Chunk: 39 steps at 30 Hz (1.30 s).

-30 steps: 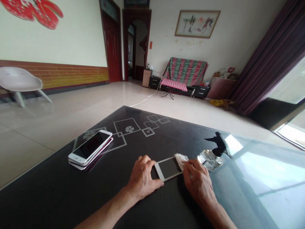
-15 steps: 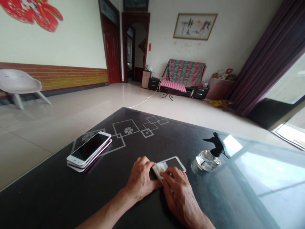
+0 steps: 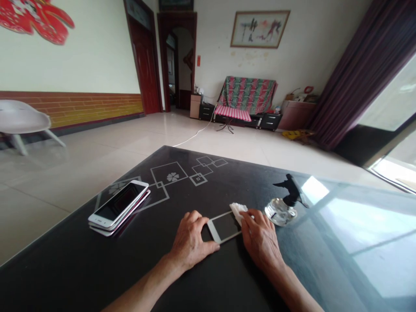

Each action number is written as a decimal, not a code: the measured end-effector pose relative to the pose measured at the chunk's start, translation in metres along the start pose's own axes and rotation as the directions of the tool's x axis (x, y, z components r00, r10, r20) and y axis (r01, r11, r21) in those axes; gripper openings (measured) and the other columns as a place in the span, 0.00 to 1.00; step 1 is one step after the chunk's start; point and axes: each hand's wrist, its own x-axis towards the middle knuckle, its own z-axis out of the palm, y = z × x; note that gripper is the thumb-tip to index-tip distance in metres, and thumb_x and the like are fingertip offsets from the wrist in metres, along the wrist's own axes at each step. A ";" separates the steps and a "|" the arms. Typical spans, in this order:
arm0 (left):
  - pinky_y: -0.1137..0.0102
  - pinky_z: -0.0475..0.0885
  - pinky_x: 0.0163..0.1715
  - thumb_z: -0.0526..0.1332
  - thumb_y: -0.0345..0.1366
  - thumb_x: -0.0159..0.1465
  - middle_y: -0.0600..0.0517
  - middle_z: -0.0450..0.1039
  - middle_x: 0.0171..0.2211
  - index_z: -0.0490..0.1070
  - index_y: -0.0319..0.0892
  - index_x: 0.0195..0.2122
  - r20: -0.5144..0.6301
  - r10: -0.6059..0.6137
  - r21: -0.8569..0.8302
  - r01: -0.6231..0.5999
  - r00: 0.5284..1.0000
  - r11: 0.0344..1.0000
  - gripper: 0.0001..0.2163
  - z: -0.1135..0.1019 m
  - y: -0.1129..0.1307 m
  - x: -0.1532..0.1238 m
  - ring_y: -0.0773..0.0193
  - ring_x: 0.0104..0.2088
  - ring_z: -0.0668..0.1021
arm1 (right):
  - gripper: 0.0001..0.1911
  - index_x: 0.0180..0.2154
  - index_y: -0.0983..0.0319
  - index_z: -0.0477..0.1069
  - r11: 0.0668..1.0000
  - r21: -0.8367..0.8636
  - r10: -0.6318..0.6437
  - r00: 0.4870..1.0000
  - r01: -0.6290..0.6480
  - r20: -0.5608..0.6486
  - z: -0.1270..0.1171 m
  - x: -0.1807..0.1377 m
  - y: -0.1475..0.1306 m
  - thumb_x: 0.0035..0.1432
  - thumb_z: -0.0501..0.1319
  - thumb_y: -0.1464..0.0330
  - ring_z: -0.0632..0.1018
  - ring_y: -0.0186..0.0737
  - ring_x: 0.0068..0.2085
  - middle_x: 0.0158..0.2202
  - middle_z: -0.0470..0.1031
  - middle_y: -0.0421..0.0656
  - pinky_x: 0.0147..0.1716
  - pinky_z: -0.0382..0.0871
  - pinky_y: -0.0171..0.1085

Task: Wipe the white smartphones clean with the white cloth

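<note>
A phone [image 3: 225, 228] lay flat on a dark, glossy desk [image 3: 130, 268], near the middle, screen up, its long axis running left to right with the right end angled slightly away from the wearer. Its wide white band faced left. The left hand [image 3: 191, 240] held that end, thumb at the near corner and fingers at the far one; the right hand [image 3: 260, 236] pinched a crumpled white tissue [image 3: 238, 210] over the other end. Just beyond the right hand stood a clear spray bottle [image 3: 281, 211] with a black trigger head, its nozzle aimed left. Well to the left, a stack of phones [image 3: 119, 206] slanted away to the right, the top one white with a dark screen. Pale squares and flowers patterned the desk, and window glare whitened its right side. Beyond were a tiled floor [image 3: 136, 145], a white chair [image 3: 24, 118], a red door [image 3: 146, 65], a small striped table [image 3: 232, 113] and a purple curtain [image 3: 357, 65]. Tissue and hand covered the phone's right end, and the right fingertips were partly hidden. The picture's bottom edge cut off both forearms, and its left edge cropped the chair. The framed picture [image 3: 260, 29] on the far wall was too small to read.
</note>
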 end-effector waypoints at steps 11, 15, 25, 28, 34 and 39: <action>0.63 0.68 0.42 0.71 0.42 0.44 0.50 0.68 0.37 0.75 0.44 0.40 0.019 -0.005 0.021 0.005 1.000 1.000 0.21 -0.003 0.002 0.002 0.55 0.40 0.71 | 0.17 0.48 0.59 0.70 0.990 0.105 -0.107 0.991 0.098 0.081 -0.013 -0.003 -0.034 0.58 0.51 0.74 0.69 0.43 0.42 0.46 0.69 0.46 0.43 0.61 0.42; 0.63 0.68 0.42 0.71 0.42 0.44 0.50 0.68 0.36 0.74 0.44 0.40 0.007 -0.012 0.008 0.012 1.000 1.000 0.21 -0.003 0.004 0.001 0.55 0.40 0.71 | 0.17 0.46 0.58 0.71 0.974 0.187 -0.147 0.986 0.129 0.083 -0.016 -0.009 -0.041 0.57 0.53 0.74 0.69 0.43 0.43 0.45 0.69 0.45 0.45 0.61 0.42; 0.64 0.68 0.41 0.71 0.41 0.43 0.50 0.68 0.35 0.74 0.43 0.38 -0.002 -0.007 0.003 0.007 1.000 1.000 0.20 0.001 0.001 0.001 0.56 0.39 0.71 | 0.17 0.47 0.57 0.71 0.939 0.319 -0.165 0.983 0.130 0.086 -0.009 -0.011 -0.038 0.58 0.54 0.74 0.69 0.42 0.41 0.43 0.70 0.44 0.44 0.61 0.43; 0.63 0.68 0.42 0.72 0.41 0.43 0.49 0.68 0.37 0.74 0.43 0.41 0.011 -0.011 0.002 0.011 1.000 1.000 0.23 0.001 0.000 0.001 0.54 0.40 0.70 | 0.16 0.47 0.58 0.71 0.970 0.230 -0.102 0.992 0.083 0.074 -0.004 -0.006 -0.027 0.59 0.53 0.73 0.70 0.43 0.42 0.44 0.70 0.46 0.43 0.61 0.43; 0.62 0.67 0.43 0.71 0.41 0.44 0.49 0.68 0.38 0.74 0.42 0.42 0.026 -0.004 0.015 0.004 1.000 1.000 0.23 -0.001 0.001 0.001 0.54 0.40 0.70 | 0.16 0.47 0.58 0.71 0.995 0.097 0.007 0.998 -0.013 0.058 0.001 0.000 -0.007 0.61 0.51 0.72 0.70 0.42 0.41 0.45 0.69 0.46 0.42 0.62 0.42; 0.62 0.67 0.43 0.70 0.40 0.45 0.50 0.68 0.38 0.73 0.42 0.42 0.021 -0.007 0.016 0.007 1.000 1.000 0.22 -0.003 0.002 0.001 0.55 0.40 0.71 | 0.16 0.48 0.59 0.70 0.996 0.062 0.068 0.997 -0.070 0.036 0.002 0.001 -0.003 0.61 0.51 0.72 0.70 0.43 0.41 0.45 0.69 0.46 0.42 0.61 0.42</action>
